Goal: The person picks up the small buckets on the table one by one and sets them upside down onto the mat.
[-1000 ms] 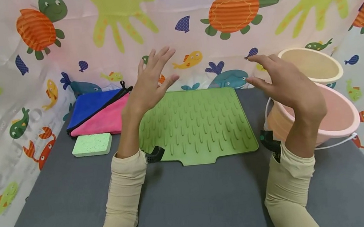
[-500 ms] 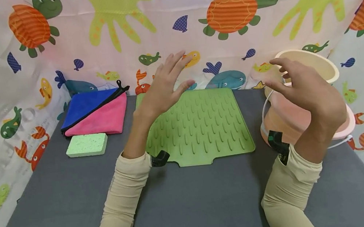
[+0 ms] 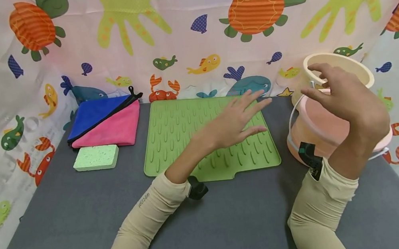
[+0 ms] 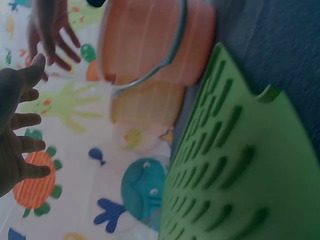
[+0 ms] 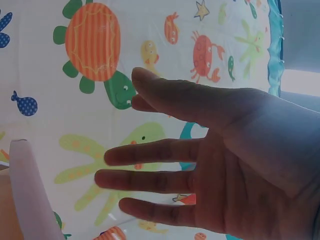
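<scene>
My left hand [image 3: 230, 123] hangs over the green ridged mat [image 3: 171, 127], fingers spread and pointing right toward the buckets, with nothing in it. My right hand [image 3: 354, 99] is raised above the pink bucket [image 3: 322, 112], its fingers loosely bent and holding nothing. In the right wrist view the right palm [image 5: 240, 175] faces the camera with its fingers apart, and the bucket's rim [image 5: 30, 190] shows at lower left. The left wrist view has the left fingers [image 4: 30, 145] stretched out, with the pink bucket [image 4: 145, 40] and its handle beyond the mat [image 4: 270, 150].
A cream bucket [image 3: 345, 64] stands behind the pink one at the right. On the left lie a folded blue and pink cloth [image 3: 113, 124] with black edging and a pale green sponge [image 3: 96, 157]. A printed curtain [image 3: 182, 22] surrounds the grey table [image 3: 245, 220].
My left hand has swung right and down, from above the mat's left side to over its right part. My right hand has shifted right, farther over the pink bucket.
</scene>
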`<state>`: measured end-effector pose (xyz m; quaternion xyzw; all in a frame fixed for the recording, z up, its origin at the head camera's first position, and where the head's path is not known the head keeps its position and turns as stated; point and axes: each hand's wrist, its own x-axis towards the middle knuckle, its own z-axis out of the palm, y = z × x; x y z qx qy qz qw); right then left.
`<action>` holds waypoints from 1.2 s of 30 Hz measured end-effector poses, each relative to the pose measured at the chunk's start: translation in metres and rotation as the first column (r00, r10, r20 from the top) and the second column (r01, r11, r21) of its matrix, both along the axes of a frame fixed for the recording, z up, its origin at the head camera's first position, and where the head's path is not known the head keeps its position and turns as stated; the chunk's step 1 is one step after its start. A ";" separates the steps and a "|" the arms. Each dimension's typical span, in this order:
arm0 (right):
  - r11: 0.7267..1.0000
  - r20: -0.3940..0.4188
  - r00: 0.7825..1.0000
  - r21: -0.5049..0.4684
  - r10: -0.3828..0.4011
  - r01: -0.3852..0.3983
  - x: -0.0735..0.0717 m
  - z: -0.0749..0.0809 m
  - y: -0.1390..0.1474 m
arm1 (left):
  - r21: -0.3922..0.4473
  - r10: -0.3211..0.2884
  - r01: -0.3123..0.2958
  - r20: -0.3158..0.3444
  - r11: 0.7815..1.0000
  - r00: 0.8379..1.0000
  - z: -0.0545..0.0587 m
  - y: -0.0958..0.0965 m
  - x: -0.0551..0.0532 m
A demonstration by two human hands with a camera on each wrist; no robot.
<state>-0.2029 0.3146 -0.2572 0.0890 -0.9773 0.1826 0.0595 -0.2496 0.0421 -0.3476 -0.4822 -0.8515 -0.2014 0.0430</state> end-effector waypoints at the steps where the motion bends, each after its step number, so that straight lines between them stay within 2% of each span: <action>1: 1.000 0.017 1.000 0.003 -0.006 0.006 0.000 0.000 0.001 | -0.019 -0.014 0.014 0.011 1.000 1.000 -0.002 0.005 0.003; 3: 1.000 0.091 0.996 0.012 -0.025 0.024 0.001 -0.001 0.003 | -0.061 -0.034 0.036 0.027 0.998 0.999 -0.007 0.014 0.007; 5: 0.999 0.184 0.982 0.025 -0.032 0.028 0.002 -0.003 0.005 | -0.097 -0.050 0.054 0.039 0.994 0.998 -0.012 0.021 0.011; 8: 0.999 0.319 0.947 0.032 -0.022 0.013 0.002 -0.007 0.006 | -0.165 -0.064 0.071 0.045 0.984 0.997 -0.021 0.030 0.017; 12: 1.000 0.403 0.915 -0.026 0.025 -0.016 -0.001 -0.013 0.004 | -0.239 -0.082 0.098 0.074 0.966 0.994 -0.034 0.039 0.023; 14: 0.999 0.394 0.918 -0.029 0.052 -0.044 -0.003 -0.016 0.003 | -0.261 -0.091 0.113 0.097 0.959 0.991 -0.039 0.043 0.026; 16: 0.996 0.367 0.927 0.009 0.077 -0.086 -0.005 -0.018 0.001 | -0.277 -0.099 0.129 0.121 0.952 0.988 -0.043 0.046 0.028; 19: 0.991 0.298 0.949 0.056 0.101 -0.123 -0.008 -0.019 -0.002 | -0.305 -0.107 0.148 0.149 0.941 0.983 -0.047 0.050 0.030; 25: 0.987 0.212 0.969 0.073 0.125 -0.143 -0.016 -0.019 -0.009 | -0.357 -0.131 0.177 0.148 0.917 0.980 -0.055 0.058 0.031; 28: 0.989 0.182 0.977 0.075 0.112 -0.127 -0.019 -0.018 -0.013 | -0.368 -0.140 0.187 0.149 0.911 0.979 -0.063 0.061 0.031; 31: 0.995 0.193 0.979 0.058 0.072 -0.084 -0.019 -0.017 -0.016 | -0.376 -0.149 0.208 0.180 0.903 0.972 -0.070 0.062 0.031; 33: 0.997 0.237 0.970 0.050 0.046 -0.059 -0.016 -0.016 -0.017 | -0.371 -0.153 0.221 0.204 0.902 0.967 -0.074 0.063 0.032; 35: 0.983 0.274 0.961 0.160 0.046 -0.093 -0.013 -0.015 -0.016 | -0.362 -0.157 0.226 0.211 0.904 0.965 -0.076 0.063 0.032; 36: 0.979 0.296 0.954 0.177 0.049 -0.105 -0.012 -0.015 -0.016 | -0.358 -0.157 0.226 0.211 0.906 0.965 -0.076 0.064 0.032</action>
